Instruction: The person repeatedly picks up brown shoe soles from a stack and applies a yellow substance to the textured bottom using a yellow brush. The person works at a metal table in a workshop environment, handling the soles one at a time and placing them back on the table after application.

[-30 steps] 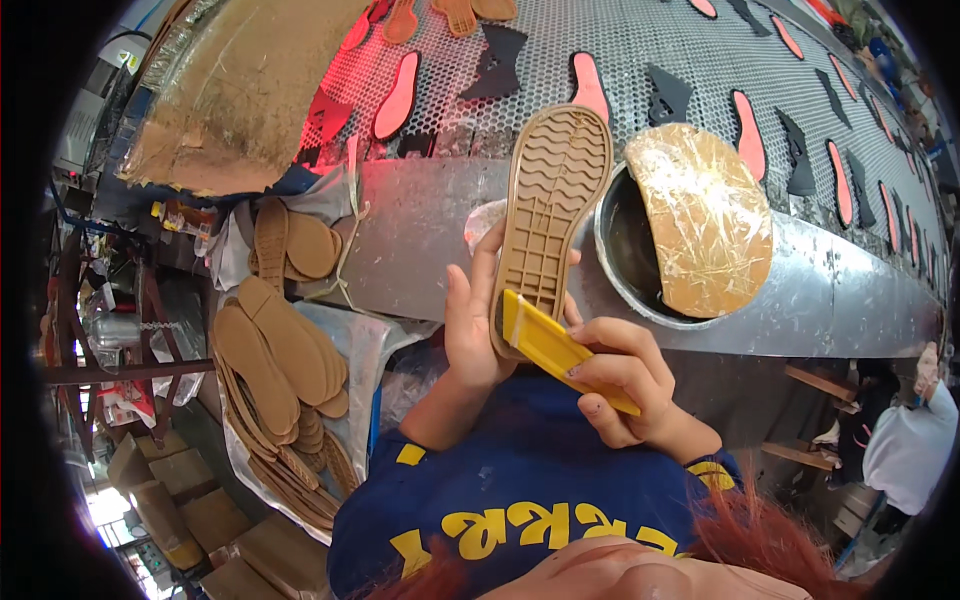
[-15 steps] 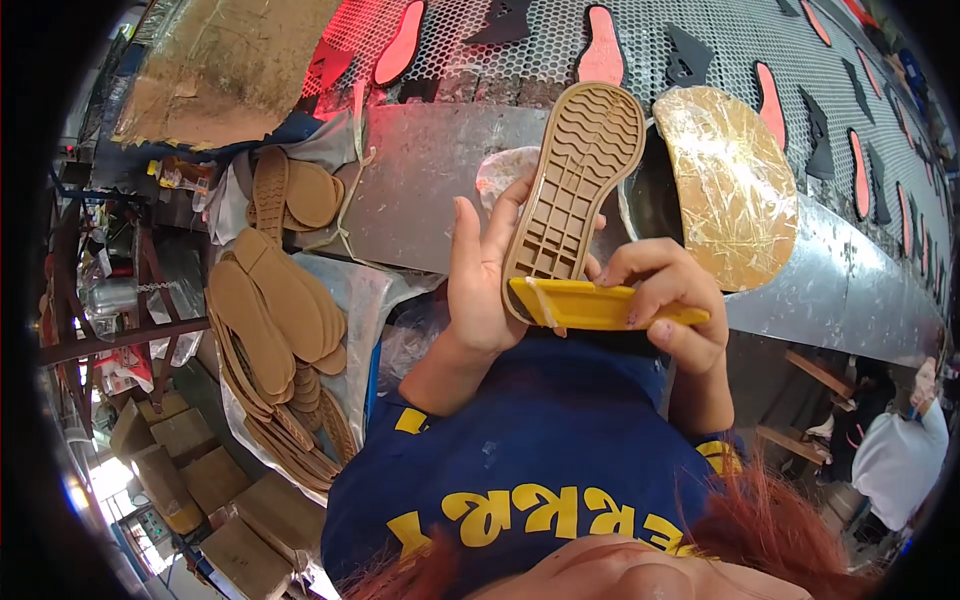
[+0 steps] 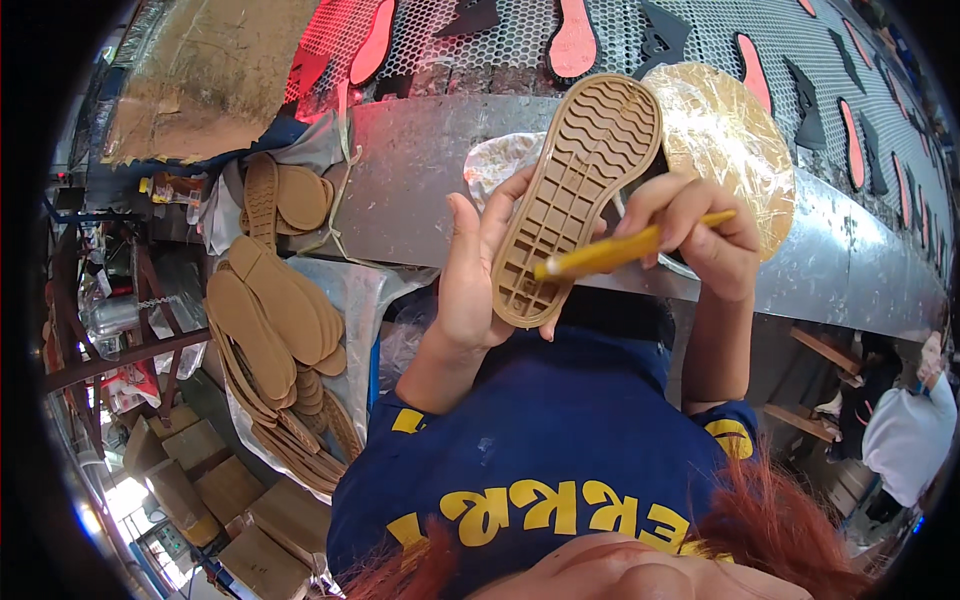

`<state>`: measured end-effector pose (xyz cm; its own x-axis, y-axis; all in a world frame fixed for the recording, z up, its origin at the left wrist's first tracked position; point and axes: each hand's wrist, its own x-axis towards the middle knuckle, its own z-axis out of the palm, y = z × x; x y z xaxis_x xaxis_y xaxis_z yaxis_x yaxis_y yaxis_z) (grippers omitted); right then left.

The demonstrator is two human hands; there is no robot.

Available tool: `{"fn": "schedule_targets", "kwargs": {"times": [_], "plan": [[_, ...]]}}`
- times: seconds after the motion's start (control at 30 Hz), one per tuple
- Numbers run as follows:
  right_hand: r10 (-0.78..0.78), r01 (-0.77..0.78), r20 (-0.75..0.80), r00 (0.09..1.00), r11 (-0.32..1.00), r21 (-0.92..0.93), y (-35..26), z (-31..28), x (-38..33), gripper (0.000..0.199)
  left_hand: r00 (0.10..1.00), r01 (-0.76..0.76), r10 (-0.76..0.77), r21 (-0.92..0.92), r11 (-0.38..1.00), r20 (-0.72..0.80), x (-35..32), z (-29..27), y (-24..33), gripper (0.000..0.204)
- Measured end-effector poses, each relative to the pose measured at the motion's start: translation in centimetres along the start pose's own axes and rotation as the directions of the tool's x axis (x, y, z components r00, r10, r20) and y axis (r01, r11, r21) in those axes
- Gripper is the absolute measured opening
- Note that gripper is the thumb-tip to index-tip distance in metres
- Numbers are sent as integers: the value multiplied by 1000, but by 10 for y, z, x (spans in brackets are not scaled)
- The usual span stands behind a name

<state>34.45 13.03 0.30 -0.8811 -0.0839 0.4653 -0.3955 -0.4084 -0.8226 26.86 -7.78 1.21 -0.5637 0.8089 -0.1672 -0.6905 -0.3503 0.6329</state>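
Note:
A tan shoe sole [image 3: 585,175] is held up before me, its wavy and gridded tread facing my view. My left hand [image 3: 466,265] supports its left edge near the lower end, with the thumb sticking up and some fingers hidden behind. Between the fingers of my right hand [image 3: 708,232] is a flat yellow tool [image 3: 615,250], slanting across the lower half of the tread. Its pale tip is blurred by motion, and whether it touches the sole cannot be made out.
Stacked tan soles [image 3: 255,330] lie on a plastic-covered surface at left. Ahead runs a metal ledge [image 3: 400,180] bordering a mesh conveyor [image 3: 650,20] with pink-topped soles and black pieces. A round, tape-covered board [image 3: 735,150] lies right; cardboard boxes [image 3: 230,490] stand lower left.
The yellow tool has turned from lying broadside across the sole's lower end to slanting over the tread. My right hand has risen and moved right. The sole has tilted slightly more rightward.

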Motion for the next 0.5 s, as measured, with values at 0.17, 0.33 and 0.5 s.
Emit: {"fn": "schedule_targets", "kwargs": {"times": [0.17,0.33,0.5], "plan": [[-210,246,-611,763,969,-25,9,-6,-21,20,995,-55,57,-25,998,76,6,-11,-1,67],[-416,-30,-759,501,868,-495,21,-2,-48,16,934,-357,356,-20,934,-28,7,-1,-13,59],[-379,-320,-361,852,169,-932,16,4,-44,11,858,-514,506,157,843,93,7,-11,-13,87]]}}
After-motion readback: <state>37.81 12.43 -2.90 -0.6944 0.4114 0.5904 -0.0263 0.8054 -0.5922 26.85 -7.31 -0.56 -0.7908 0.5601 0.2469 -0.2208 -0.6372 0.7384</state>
